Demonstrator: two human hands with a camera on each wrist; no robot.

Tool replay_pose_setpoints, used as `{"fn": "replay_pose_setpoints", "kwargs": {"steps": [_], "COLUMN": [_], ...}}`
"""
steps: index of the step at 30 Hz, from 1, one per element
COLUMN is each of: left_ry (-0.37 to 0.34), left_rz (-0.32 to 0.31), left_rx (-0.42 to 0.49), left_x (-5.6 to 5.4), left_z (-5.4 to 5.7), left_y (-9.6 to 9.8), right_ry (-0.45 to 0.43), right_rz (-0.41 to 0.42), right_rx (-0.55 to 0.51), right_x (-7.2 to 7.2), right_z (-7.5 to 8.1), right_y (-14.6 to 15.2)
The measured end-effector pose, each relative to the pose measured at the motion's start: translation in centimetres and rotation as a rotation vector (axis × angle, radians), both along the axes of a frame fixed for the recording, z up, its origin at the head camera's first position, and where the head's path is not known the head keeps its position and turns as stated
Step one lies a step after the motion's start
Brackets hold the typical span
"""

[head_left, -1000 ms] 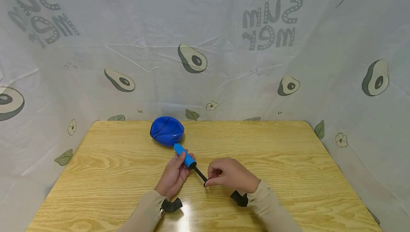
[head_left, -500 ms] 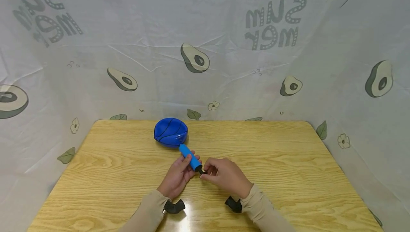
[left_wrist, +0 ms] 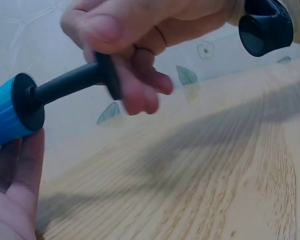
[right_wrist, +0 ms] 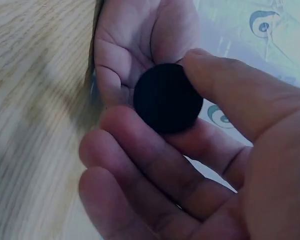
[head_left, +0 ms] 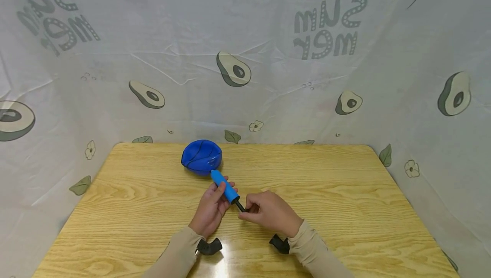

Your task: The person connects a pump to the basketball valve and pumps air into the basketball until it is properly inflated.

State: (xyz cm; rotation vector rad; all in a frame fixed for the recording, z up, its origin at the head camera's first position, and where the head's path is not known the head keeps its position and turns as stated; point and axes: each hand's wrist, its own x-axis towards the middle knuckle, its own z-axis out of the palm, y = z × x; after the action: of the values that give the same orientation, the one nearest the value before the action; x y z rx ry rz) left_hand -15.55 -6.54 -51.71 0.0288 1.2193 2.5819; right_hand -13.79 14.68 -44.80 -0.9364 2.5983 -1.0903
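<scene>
A small blue hand pump (head_left: 225, 187) slants across the middle of the table, its tip right at a dented, underinflated blue ball (head_left: 201, 157) with black lines. My left hand (head_left: 210, 209) grips the pump's barrel, thumb on top and fingers beneath. At the other end my right hand (head_left: 270, 212) pinches the black plunger handle between thumb and fingers. Part of the black plunger rod (left_wrist: 65, 85) shows outside the barrel in the left wrist view. Seen from the right wrist, the handle's round black end (right_wrist: 168, 98) faces the camera, with the barrel hidden behind it.
The wooden table (head_left: 326, 184) spreads out around both hands. Behind it hangs a pale curtain (head_left: 268, 94) printed with avocados and leaves. Black wrist mounts (head_left: 209, 247) sit at both sleeves.
The plunger slid well into the barrel by half a second ago, and now is drawn partly out again. The ball and pump shifted right, then slightly back left.
</scene>
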Motion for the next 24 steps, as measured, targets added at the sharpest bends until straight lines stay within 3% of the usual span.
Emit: {"fn": "replay_pose_setpoints", "kwargs": {"steps": [9,14,19,24], "left_ry": [-0.031,-0.061,-0.076,-0.062], "left_rz": [0.104,0.139,0.131,0.113], "left_rx": [0.044,0.078,0.080,0.055], "left_x": [-0.4,-0.7,-0.9,-0.8], "left_z": [0.1,0.2,0.2,0.0], "left_y": [-0.3,-0.6,-0.9,-0.8], "right_ry": [0.032,-0.056,-0.098,-0.093], "right_rz": [0.138,0.214,0.266,0.241], "right_rx": [0.081,0.083,0.076,0.092], "right_x": [-0.2,-0.2,-0.1,-0.2], "right_z": [0.6,1.0,1.4,1.5], "right_y": [1.3,2.0,2.5,2.6]}}
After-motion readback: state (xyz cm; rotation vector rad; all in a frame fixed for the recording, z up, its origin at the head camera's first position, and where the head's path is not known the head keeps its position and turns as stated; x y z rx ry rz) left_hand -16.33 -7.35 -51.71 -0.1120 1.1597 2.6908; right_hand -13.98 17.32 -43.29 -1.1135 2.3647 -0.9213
